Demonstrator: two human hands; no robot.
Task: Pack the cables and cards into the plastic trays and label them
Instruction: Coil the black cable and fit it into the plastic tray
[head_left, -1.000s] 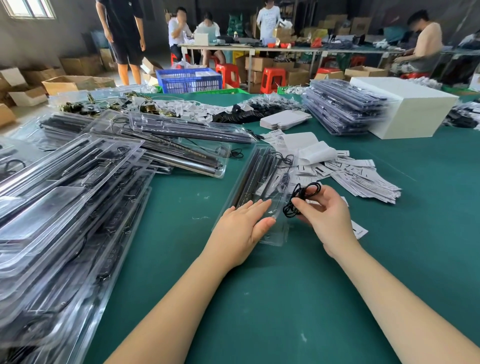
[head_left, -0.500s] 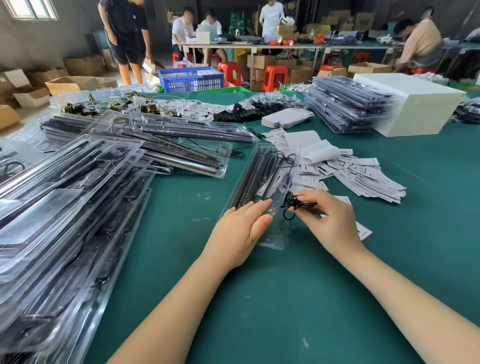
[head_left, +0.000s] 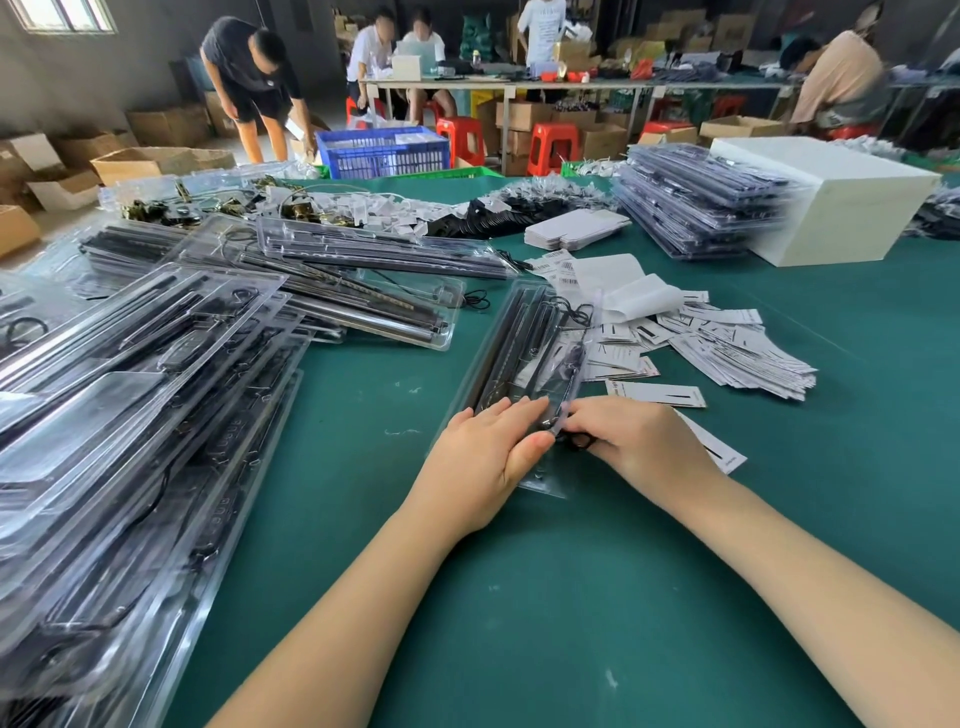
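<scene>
Left hand (head_left: 480, 457) lies flat on the near end of the clear plastic tray (head_left: 524, 364), fingers (head_left: 511, 415) straight and pressed together, holding it down on the green counter (head_left: 571, 597). Right hand (head_left: 639, 441) sits just beside it at the tray's right edge, fingers curled, pinching a black cable loop (head_left: 582, 441) against that edge. Tray runs away from the person, black rods and a cable coil inside. Loose white cards (head_left: 727, 343) fan out right of the tray; one card (head_left: 657, 393) touches the right hand's far side. Filled trays stacked at left (head_left: 130, 415) and far right (head_left: 696, 208), next to a white box (head_left: 826, 208).
</scene>
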